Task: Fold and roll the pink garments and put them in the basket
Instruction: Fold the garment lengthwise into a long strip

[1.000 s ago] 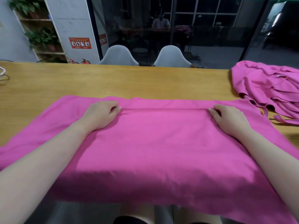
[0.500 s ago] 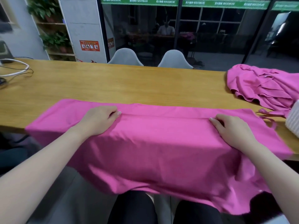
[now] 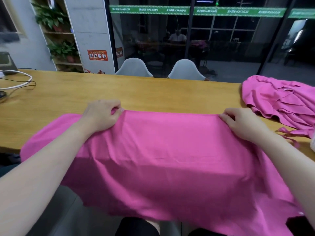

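Garment [image 3: 163, 160] on table [image 3: 136, 92], overhanging

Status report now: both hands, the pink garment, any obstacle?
Left hand and right hand pinch far edge of pink garment. Near part hangs over table edge. Pink pile at right, apart.

"MAXIMUM" repeats along green strip [image 3: 196, 11] on glass wall; red-orange wall sign [image 3: 97, 55] probably safety notice, unreadable.

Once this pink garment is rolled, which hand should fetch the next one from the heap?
The right hand. The heap of pink garments lies just beyond it on the table; the left hand would have to cross over.
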Motion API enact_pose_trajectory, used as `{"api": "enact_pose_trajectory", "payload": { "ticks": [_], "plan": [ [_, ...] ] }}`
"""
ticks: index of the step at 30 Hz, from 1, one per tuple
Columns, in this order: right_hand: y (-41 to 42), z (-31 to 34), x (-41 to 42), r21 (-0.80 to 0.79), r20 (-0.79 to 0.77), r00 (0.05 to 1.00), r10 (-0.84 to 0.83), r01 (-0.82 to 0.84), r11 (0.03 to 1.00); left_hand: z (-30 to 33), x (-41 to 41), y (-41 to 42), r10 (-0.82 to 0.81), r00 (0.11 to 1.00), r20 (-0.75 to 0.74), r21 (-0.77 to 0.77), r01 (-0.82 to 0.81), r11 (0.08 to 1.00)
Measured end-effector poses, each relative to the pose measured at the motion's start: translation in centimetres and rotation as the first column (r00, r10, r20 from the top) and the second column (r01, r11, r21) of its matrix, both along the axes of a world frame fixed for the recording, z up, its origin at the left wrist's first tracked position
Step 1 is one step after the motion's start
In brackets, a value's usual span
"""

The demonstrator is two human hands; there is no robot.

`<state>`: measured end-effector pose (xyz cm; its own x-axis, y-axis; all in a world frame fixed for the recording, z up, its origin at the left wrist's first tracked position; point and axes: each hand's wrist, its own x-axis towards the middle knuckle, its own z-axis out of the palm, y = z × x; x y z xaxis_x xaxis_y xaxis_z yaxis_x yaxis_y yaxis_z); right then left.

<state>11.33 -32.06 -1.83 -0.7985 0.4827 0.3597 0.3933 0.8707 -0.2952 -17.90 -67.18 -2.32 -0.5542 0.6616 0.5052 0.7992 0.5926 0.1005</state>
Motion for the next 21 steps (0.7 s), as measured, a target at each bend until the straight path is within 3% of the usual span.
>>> {"api": "enact_pose_trajectory", "payload": {
  "ticks": [5,9,14,17,21],
  "plan": [
    [1.9,-3.5,-2.1,0.006,0.125,0.99,-0.059,0.058,0.998,-2.4,-2.6,2.4,-0.009,0.997,0.077,-0.116,0.018,0.993],
    [2.4,-5.4,-2.2,0.096,0.064,0.995,-0.079,0.072,0.993,-4.5,-3.7,2.8,-0.027,0.993,0.114,-0.152,0.045,0.987],
    [2.6,-5.6,-2.4,0.095,0.061,0.997,-0.053,0.047,0.994,-3.9,-4.3,2.8,-0.085,0.994,0.066,-0.202,0.097,0.974],
    [2.6,-5.8,-2.4,0.086,0.044,0.998,-0.053,0.049,0.995,-3.6,-4.7,2.9,-0.084,0.996,0.039,-0.154,0.089,0.984],
    [2.9,-5.9,-2.5,0.078,0.024,0.999,-0.044,0.042,0.996,-5.2,-5.5,3.3,-0.052,0.995,0.089,-0.207,0.07,0.976]
  ]
}}
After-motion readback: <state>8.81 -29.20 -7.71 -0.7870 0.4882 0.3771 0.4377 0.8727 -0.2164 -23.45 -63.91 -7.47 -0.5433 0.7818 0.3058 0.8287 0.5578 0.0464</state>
